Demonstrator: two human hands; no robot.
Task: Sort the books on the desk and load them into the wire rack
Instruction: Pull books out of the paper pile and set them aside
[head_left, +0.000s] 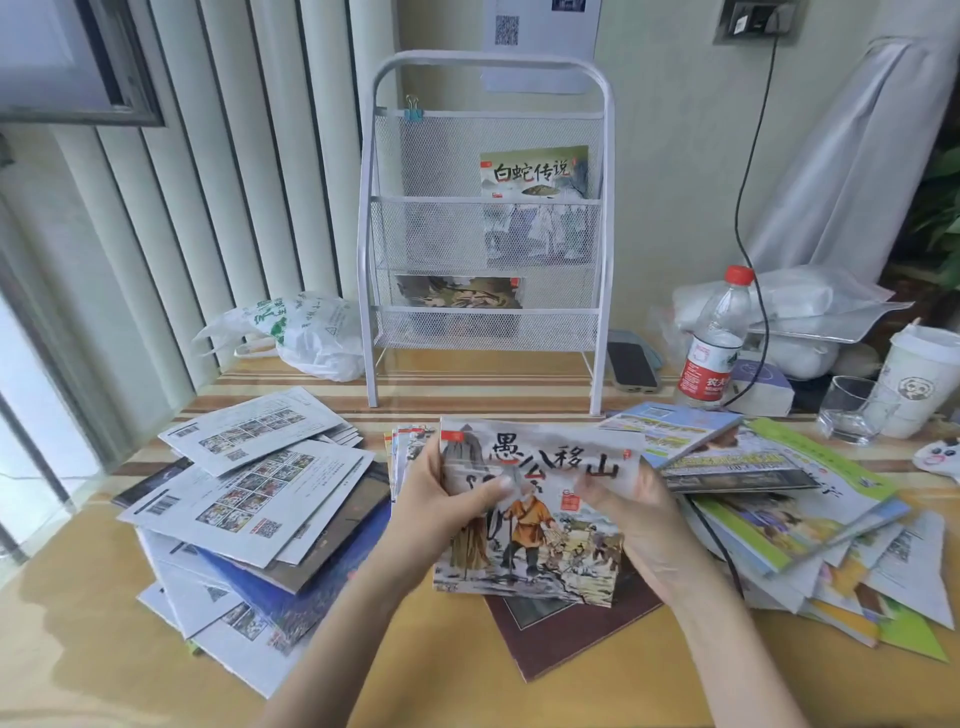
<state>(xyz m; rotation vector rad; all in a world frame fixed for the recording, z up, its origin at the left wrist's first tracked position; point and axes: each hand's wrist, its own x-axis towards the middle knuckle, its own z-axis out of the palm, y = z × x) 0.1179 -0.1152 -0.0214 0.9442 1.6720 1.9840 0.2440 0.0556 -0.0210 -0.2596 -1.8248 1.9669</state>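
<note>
Bottle: my water bottle (717, 338), red cap.
Phone: phone (632, 366) just left of it.
Glass: 1 glass (852, 410) right of it.
Cup: paper cup (917, 379) beyond.
Bag: plastic bag (306, 332) far left.

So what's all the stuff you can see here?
wire rack: one, white, back of desk
books in rack: two, upper and lower pockets
held books: a few, grey-orange cover in front, centre
book piles: two, mostly white left, green-blue right
brown book: one, under held ones
water bottle: one, clear, red cap, right
glass: one, clear, right
paper cup: one, white, far right
phone: one, dark, beside rack
plastic bag: one, white-green, left
left hand: grip on books
right hand: grip on books
</note>
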